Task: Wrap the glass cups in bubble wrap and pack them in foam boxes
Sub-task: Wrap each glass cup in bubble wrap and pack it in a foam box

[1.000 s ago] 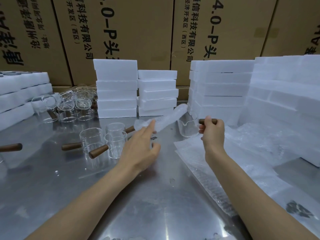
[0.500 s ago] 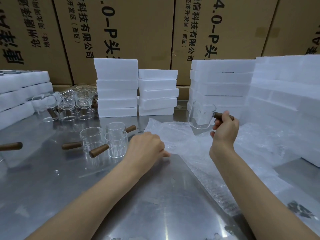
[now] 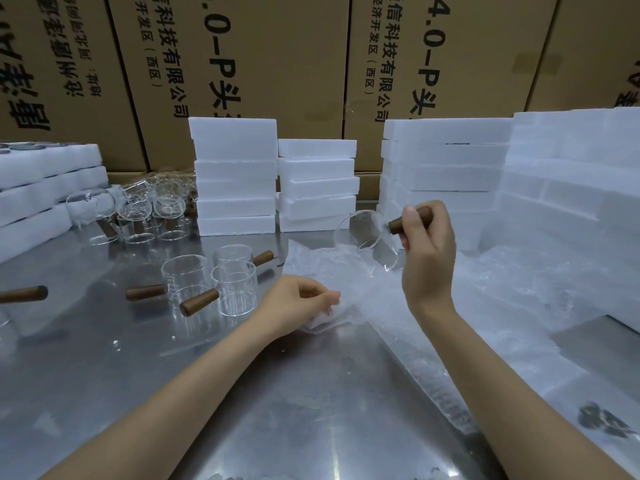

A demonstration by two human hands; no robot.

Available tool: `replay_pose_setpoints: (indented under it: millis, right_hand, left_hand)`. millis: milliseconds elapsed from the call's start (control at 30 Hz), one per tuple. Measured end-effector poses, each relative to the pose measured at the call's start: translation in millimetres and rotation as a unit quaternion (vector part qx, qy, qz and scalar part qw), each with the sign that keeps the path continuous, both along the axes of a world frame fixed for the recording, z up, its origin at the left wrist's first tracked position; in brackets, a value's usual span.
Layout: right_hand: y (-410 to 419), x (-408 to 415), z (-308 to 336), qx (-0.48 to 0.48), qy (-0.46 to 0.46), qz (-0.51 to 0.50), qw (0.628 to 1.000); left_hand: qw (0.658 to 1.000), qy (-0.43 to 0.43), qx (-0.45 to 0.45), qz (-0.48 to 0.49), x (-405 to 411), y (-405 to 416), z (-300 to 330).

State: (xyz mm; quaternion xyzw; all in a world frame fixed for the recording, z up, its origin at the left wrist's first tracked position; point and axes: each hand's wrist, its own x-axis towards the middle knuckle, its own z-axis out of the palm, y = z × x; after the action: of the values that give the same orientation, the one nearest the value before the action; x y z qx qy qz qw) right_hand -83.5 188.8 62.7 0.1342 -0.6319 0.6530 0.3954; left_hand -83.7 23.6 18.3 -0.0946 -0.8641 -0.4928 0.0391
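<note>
Glass cup (image 3: 367, 237) tilts left of your R hand (image 3: 427, 258), fingers curled round its handle (image 3: 410, 221); L hand (image 3: 298, 303) fingers pinch wrap (image 3: 322, 268).

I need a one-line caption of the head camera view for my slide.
Right hand holds a glass cup by its wooden handle over bubble wrap pinched by the left hand.

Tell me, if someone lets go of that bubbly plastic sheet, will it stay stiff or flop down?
It would probably flop. The bubble wrap already lies crumpled and wavy on the table, and the corner pinched by the left hand bends easily. It looks thin and see-through, so it is likely very light and may slide on the shiny metal.
</note>
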Motion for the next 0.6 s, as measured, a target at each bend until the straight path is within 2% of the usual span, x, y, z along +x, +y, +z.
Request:
replay_pose_setpoints:
  millis: [167,300,467,600]
  right_hand:
    - [-12.2,8.7,-5.6,0.166,0.041,0.035,0.985]
    - [-14.9,10.5,-10.3,0.263,0.036,0.012,0.964]
    - [-14.2,11.0,-9.4,0.356,0.052,-0.039,0.932]
    - [-17.4,11.8,-12.0,0.418,0.052,-0.076,0.904]
  left_hand:
    - [0.989,-0.001,0.143,0.039,-2.7,-0.9,0.3]
    - [0.967,0.053,0.229,0.099,-3.1,-2.3,6.3]
    - [0.935,0.173,0.259,0.171,2.4,-3.5,13.5]
    - [0.924,0.270,0.218,0.158,8.8,0.4,20.1]
